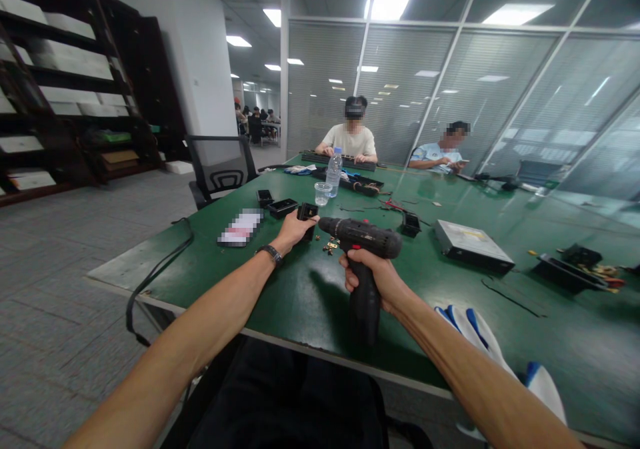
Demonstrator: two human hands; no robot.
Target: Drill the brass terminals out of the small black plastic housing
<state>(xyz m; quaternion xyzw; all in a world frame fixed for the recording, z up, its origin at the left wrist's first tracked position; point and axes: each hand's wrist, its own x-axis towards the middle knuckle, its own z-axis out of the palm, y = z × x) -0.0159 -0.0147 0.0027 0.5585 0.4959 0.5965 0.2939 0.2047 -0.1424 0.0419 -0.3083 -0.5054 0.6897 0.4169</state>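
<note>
My right hand [367, 272] is wrapped round the grip of a black cordless drill [363, 236], its nose pointing left. My left hand [293, 230] grips a small black plastic housing [308, 210] on the green table, with brassy metal parts showing in its top. The drill's tip reaches the housing's right side; whether they touch I cannot tell. Between housing and drill lie several small brass pieces [330, 244]. Two more black housings, one a box [283, 208] and the other smaller [265, 198], stand just beyond my left hand.
On the green table [280, 289] are a phone [241, 228], a plastic cup [323, 193], a water bottle [334, 172], a disc drive [473, 246], a black tray with wires [570, 272] and gloves [475, 332]. A cable [160, 269] hangs over the left edge. Two people sit across.
</note>
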